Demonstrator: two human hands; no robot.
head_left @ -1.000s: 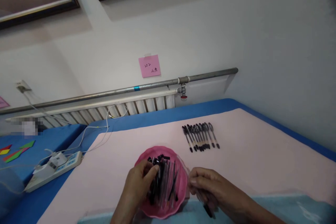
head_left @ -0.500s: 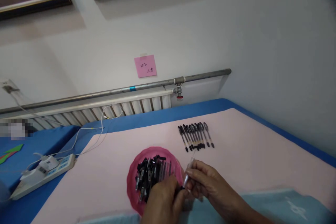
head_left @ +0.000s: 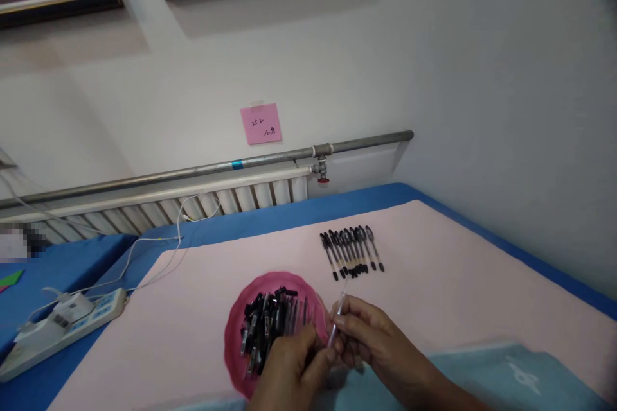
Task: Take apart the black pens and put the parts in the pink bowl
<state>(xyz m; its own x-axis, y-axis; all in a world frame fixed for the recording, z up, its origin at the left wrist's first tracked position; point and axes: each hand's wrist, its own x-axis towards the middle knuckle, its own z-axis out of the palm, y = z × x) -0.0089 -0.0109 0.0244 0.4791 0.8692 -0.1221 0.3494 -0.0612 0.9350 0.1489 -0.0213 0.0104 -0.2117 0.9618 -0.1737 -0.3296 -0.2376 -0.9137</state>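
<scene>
A clear pen barrel (head_left: pixel 336 323) slants upward between my hands, its thin tip pointing toward the row of pens. My right hand (head_left: pixel 373 341) pinches it along the middle with thumb and fingers. At its lower end the fingers of my left hand (head_left: pixel 295 366) are closed, and they hide that end. Under and beside my left hand is a pink scalloped bowl (head_left: pixel 230 334) with black caps, thin refills and clear pen parts (head_left: pixel 264 327) in it. Beyond my right hand several capped black pens (head_left: pixel 351 250) lie side by side on the pink sheet.
A light-blue cloth (head_left: pixel 472 376) lies along the near edge of the pink sheet (head_left: pixel 187 308). On the left, a power strip (head_left: pixel 62 337) with plugs and white cables rests on the blue cover. Behind the table are a radiator (head_left: pixel 250 196) and a metal pipe (head_left: pixel 193 171) with a valve.
The whole view has shifted slightly, so most things sit a little further left. Both hands stay at the pen barrel; the black piece seen at its lower end is now hidden by my fingers.
</scene>
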